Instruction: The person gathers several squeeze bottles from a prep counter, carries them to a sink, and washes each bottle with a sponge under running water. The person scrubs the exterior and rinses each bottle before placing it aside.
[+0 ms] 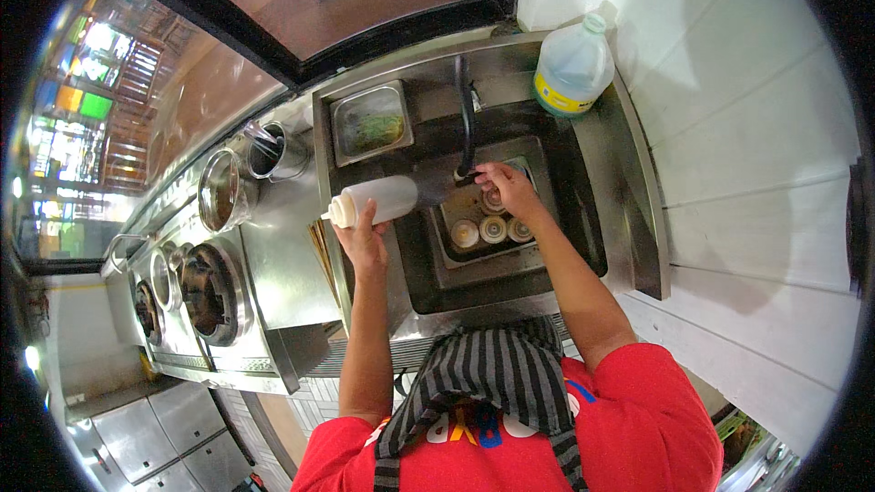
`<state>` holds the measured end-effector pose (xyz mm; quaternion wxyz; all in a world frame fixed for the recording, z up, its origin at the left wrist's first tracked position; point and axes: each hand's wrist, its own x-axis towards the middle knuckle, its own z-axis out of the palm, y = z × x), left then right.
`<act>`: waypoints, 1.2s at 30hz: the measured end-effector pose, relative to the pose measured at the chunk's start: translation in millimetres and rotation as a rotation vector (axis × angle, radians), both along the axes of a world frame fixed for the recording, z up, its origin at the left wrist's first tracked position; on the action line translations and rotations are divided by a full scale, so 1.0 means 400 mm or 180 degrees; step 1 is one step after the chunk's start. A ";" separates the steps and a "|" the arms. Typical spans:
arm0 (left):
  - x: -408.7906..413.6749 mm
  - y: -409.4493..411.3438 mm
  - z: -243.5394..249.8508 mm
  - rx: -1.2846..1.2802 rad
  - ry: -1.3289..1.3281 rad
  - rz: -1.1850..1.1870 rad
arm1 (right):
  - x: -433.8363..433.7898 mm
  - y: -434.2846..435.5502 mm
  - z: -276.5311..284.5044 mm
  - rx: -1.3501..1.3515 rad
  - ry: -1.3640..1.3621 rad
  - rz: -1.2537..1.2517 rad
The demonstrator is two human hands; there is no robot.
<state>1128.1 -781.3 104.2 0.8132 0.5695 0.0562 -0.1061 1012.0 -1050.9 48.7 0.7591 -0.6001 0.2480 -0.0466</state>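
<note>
My left hand grips a translucent plastic squeeze bottle near its capped end. The bottle lies nearly sideways, its cream nozzle cap pointing left and its base towards the sink. At the lower end of the black faucet spout is my right hand, fingers bent beside the tip; whether they grip it is unclear. Under that hand, a rectangular metal pan sits in the dark sink basin. Several round, pale squeeze-bottle caps lie in the pan, some partly hidden by my right hand and forearm.
A large plastic jug with a yellow label stands at the sink's back right corner. At the back left is a steel pan holding something green. Metal containers and gas burners line the left counter. A white wall rises on the right.
</note>
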 end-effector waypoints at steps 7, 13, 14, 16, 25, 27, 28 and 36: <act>-0.024 -0.039 0.008 0.0026 0.0029 0.0091 | 0.019 -0.017 -0.099 -0.1124 0.0166 0.0421; -0.036 -0.057 0.004 0.0136 -0.0008 0.0102 | -0.026 -0.051 -0.058 -0.0946 0.0596 -0.0784; -0.033 -0.047 -0.007 0.0228 0.0009 0.0097 | -0.046 -0.081 -0.097 -0.1191 0.0534 -0.1038; -0.035 -0.032 -0.018 0.0241 -0.0011 0.0183 | -0.085 -0.135 -0.141 -0.1126 0.0994 -0.1470; -0.065 -0.027 -0.044 0.0669 -0.0062 0.0047 | -0.277 -0.216 -0.659 -0.1928 0.2802 -0.0589; -0.068 -0.032 -0.066 0.0748 -0.0107 -0.0096 | -0.277 -0.196 -0.669 -0.1763 0.2834 -0.0435; -0.075 -0.022 -0.078 0.0801 -0.0127 -0.0108 | -0.266 -0.180 -0.656 -0.1694 0.2827 -0.0301; -0.074 -0.191 -0.167 0.1280 -0.0821 -0.0838 | -0.268 -0.194 -0.700 -0.2026 0.2832 0.0603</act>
